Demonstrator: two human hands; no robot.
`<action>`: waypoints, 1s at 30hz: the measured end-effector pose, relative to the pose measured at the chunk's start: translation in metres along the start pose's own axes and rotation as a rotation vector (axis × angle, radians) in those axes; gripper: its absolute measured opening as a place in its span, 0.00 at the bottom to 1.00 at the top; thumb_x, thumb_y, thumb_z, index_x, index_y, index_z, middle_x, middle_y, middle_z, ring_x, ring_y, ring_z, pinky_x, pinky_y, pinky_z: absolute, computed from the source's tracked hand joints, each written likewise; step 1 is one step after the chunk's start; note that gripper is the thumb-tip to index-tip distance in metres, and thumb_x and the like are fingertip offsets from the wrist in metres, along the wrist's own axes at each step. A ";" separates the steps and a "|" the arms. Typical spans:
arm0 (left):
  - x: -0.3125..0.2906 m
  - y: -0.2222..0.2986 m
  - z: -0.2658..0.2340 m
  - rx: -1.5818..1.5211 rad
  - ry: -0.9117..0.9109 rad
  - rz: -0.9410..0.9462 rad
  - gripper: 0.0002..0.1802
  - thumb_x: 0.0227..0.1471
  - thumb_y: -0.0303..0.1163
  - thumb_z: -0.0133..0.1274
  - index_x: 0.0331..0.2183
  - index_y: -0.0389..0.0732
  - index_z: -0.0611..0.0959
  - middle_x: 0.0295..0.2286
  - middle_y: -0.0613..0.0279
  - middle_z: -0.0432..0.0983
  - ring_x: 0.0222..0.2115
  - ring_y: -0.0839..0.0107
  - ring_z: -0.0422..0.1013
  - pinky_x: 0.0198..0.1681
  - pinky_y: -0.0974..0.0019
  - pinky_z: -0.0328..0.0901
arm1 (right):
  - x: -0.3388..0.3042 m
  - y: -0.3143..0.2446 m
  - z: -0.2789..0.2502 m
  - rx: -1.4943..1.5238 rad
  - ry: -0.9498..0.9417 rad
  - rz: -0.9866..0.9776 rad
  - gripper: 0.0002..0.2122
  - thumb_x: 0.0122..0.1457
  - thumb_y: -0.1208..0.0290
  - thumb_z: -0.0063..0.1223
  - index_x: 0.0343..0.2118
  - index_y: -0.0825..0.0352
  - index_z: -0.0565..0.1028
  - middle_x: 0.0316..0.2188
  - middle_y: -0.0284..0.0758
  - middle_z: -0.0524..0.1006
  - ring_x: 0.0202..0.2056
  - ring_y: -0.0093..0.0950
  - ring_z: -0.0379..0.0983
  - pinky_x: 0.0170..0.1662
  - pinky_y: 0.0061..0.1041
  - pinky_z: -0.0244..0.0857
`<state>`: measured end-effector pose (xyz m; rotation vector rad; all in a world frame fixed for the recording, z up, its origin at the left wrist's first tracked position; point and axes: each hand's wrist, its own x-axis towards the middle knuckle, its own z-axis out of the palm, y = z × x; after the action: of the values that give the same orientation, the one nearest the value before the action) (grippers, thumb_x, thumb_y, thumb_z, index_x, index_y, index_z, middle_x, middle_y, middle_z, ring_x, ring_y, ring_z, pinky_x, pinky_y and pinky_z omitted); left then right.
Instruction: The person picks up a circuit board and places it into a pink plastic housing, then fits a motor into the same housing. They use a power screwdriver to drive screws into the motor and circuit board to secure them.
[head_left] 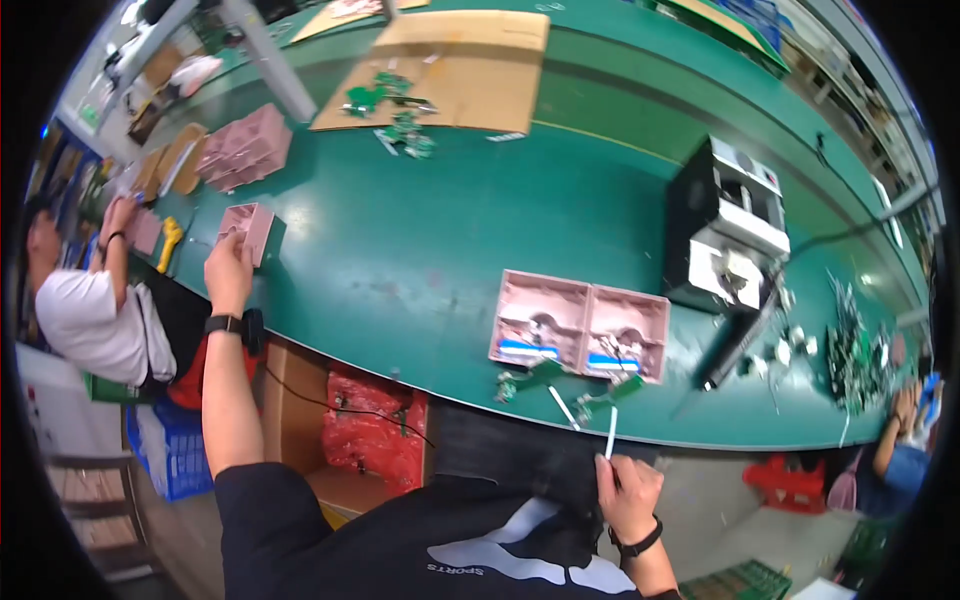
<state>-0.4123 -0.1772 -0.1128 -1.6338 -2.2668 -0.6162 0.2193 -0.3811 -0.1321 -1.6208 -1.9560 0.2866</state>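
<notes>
Left hand is gripping a box at the table, far left; right hand is pinching a strip by the near edge, where a weak pinch is risking a drop

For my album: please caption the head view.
Left hand on a pink box, right hand holding a white strip, at a green table.
</notes>
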 end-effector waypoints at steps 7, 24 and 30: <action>-0.061 0.147 -0.028 -0.162 -0.100 0.063 0.14 0.56 0.30 0.63 0.45 0.40 0.85 0.34 0.53 0.84 0.37 0.57 0.81 0.44 0.58 0.73 | -0.025 0.010 -0.005 0.028 0.069 0.072 0.07 0.55 0.75 0.69 0.25 0.64 0.79 0.17 0.36 0.76 0.17 0.36 0.72 0.22 0.33 0.63; -0.162 0.298 -0.041 -0.898 -0.256 0.221 0.20 0.57 0.21 0.59 0.52 0.34 0.81 0.40 0.53 0.78 0.41 0.66 0.75 0.45 0.65 0.69 | 0.095 0.182 -0.120 -0.428 0.434 0.468 0.16 0.63 0.62 0.62 0.49 0.65 0.77 0.47 0.39 0.78 0.36 0.39 0.80 0.42 0.40 0.73; -0.212 0.305 -0.076 -0.895 -0.269 0.422 0.18 0.52 0.19 0.62 0.47 0.33 0.83 0.34 0.54 0.79 0.34 0.66 0.77 0.40 0.65 0.71 | 0.111 0.185 -0.114 -0.465 0.160 0.397 0.18 0.64 0.56 0.60 0.50 0.64 0.77 0.44 0.42 0.78 0.39 0.48 0.79 0.43 0.44 0.73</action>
<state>-0.0569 -0.3074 -0.0904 -2.6264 -1.7638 -1.4972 0.4246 -0.2527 -0.1009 -2.2547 -1.6456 -0.1622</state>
